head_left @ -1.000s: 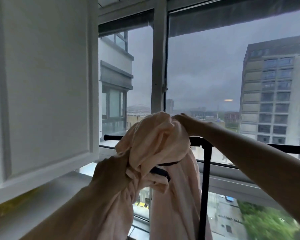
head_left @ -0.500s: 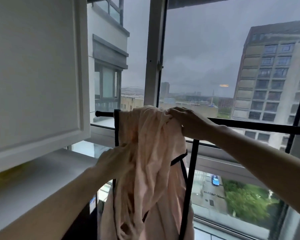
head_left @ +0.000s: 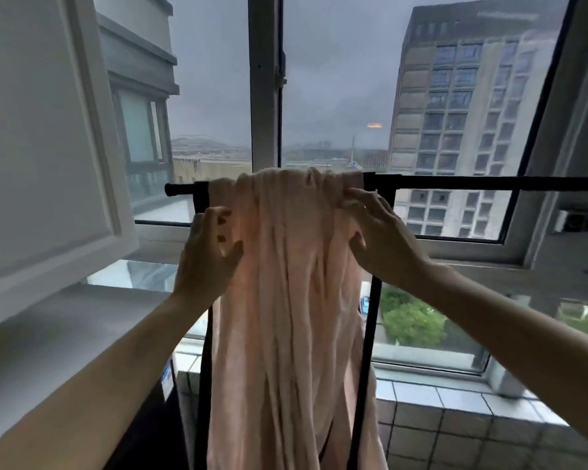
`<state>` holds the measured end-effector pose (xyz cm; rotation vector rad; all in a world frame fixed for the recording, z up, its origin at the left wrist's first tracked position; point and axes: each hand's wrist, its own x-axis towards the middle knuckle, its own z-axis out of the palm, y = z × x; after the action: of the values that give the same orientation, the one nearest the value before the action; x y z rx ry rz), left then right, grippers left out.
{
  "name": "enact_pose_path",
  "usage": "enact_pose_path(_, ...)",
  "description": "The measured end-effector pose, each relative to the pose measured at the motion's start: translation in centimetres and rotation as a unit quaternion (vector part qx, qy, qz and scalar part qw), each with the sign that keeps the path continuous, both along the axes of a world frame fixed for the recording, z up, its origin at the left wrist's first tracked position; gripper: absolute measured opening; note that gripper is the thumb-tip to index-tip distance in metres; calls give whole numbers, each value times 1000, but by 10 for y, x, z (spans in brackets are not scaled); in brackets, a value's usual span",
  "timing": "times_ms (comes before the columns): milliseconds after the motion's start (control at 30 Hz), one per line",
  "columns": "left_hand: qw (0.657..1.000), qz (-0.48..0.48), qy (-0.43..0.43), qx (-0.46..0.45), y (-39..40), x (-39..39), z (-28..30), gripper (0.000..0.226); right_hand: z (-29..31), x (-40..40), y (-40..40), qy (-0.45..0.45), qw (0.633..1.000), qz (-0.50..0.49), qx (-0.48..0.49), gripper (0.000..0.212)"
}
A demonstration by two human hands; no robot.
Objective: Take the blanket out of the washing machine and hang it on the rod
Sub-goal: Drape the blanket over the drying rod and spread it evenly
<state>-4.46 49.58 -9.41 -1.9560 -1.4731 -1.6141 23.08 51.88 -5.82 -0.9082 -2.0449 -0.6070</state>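
Blanket (head_left: 286,300) bunched over rod (head_left: 489,183). Our left hand (head_left: 206,259) and right hand (head_left: 377,239) rest on it, fingers apart; we spread the folds outward along the rod.

Dim, flat daylight, overcast grey sky through the window (head_left: 336,79); it is the only light source visible. Scene is backlit: both forearms and the hands read dark, near silhouette. Blanket (head_left: 286,283) glows warm pink where light passes through it, brightest at its upper left, folds shaded. Rod (head_left: 472,183) is pure black, no detail. Small orange glare spot on the glass right of centre. Cabinet door (head_left: 41,130) at left edge is pale, soft, low contrast. Wide-angle bending: window frames lean outward at both sides. Overall slightly soft, compression smear; bottom left corner murky.
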Motion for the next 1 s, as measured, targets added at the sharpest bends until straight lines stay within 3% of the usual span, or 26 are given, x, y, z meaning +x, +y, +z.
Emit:
enact_pose_path(100, 996, 21, -83, -7, 8, -14, 7, 55, -13, -8, -3, 65, 998, 3, -23, 49)
enact_pose_path(167, 984, 19, -166, -58, 14, -18, 14, 63, -17, -14, -6, 158, 985, 1, -73, 51)
enact_pose_path(267, 916, -73, -330, -216, 24, -24, 24, 76, -14, -20, -9, 261, 946, -39, -188, 65)
enact_pose_path(333, 879, -135, -365, -275, 26, -25, 25, 66, -10, -25, -9, 319, 905, -29, -280, 75)
enact_pose_path(500, 898, -181, -338, -215, 17, -14, 25, 12, 1, -44, 0, 407, 842, 31, -354, 74)
enact_pose_path(633, 927, -196, -264, -179, 12, -2, 41, 12, 14, -62, -2, 442, 804, 100, -385, 57)
enact_pose_path(733, 932, -227, -225, -173, 6, 10, 52, 22, 19, -72, 1, 462, 792, 125, -380, 69)
enact_pose_path(867, 930, -231, -214, -187, -1, 16, 55, 55, 23, -78, 2, 442, 810, 96, -374, 71)
enact_pose_path(1000, 952, -179, -179, -171, -2, 11, 61, 63, 35, -79, -6, 389, 871, 7, -298, 68)
